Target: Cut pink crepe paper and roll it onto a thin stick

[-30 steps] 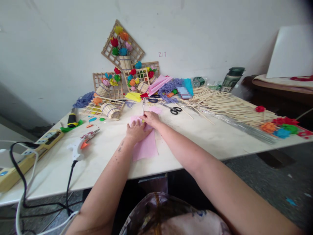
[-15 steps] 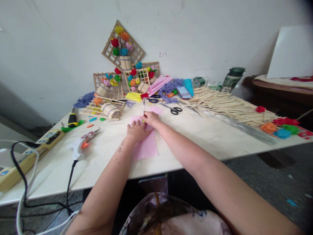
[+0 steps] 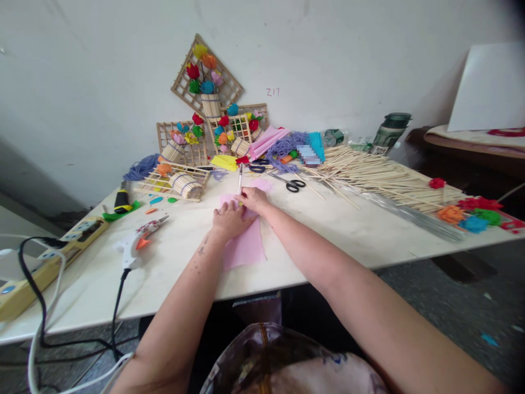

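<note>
Near the front edge of the tabletop, pink paper lies under your left hand, which rests flat with fingers spread. Your right hand grips a slim white pen, its upper end toward the back edge.

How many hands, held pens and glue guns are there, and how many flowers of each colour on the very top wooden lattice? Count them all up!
Left hand and right hand: 2
White pen: 1
Glue gun: 1
Yellow flower: 1
Orange flower: 1
Red flower: 1
Pink flower: 1
Green flower: 1
Blue flower: 1
Total: 10
</note>
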`<state>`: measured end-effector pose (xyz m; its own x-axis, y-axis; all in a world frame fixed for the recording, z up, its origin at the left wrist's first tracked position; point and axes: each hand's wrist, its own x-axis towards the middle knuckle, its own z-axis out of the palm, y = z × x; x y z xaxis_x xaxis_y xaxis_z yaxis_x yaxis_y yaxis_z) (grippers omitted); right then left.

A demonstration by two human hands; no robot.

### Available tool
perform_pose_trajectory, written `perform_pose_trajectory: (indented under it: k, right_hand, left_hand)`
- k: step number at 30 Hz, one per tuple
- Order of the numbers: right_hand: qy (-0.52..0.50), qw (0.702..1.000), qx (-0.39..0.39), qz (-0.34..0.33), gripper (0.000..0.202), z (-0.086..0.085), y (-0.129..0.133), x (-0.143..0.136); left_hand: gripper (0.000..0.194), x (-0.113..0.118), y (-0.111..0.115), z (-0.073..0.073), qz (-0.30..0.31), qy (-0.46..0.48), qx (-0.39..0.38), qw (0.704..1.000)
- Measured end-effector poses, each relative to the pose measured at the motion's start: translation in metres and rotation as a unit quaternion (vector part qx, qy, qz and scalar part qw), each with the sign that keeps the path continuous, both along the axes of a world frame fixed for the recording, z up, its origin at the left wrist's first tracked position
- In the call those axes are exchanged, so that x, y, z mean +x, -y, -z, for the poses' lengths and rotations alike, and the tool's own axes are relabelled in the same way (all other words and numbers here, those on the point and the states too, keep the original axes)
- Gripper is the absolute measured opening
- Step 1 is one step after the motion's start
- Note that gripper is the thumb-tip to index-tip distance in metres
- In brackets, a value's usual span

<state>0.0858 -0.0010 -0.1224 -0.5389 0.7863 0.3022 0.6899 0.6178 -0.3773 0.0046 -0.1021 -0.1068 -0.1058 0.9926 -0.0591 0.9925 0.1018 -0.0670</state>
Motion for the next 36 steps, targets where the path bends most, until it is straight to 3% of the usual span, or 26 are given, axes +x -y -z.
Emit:
perform_pose_trajectory:
  k: [36]
  right_hand:
    - [-0.035, 0.999, -0.024, -0.012, 0.037, 0.0, -0.0016, 0.0024]
  left_hand:
    - [0.074, 0.0004, -0.0004, 0.0001, 0.002, -0.004, 0.001, 1.0]
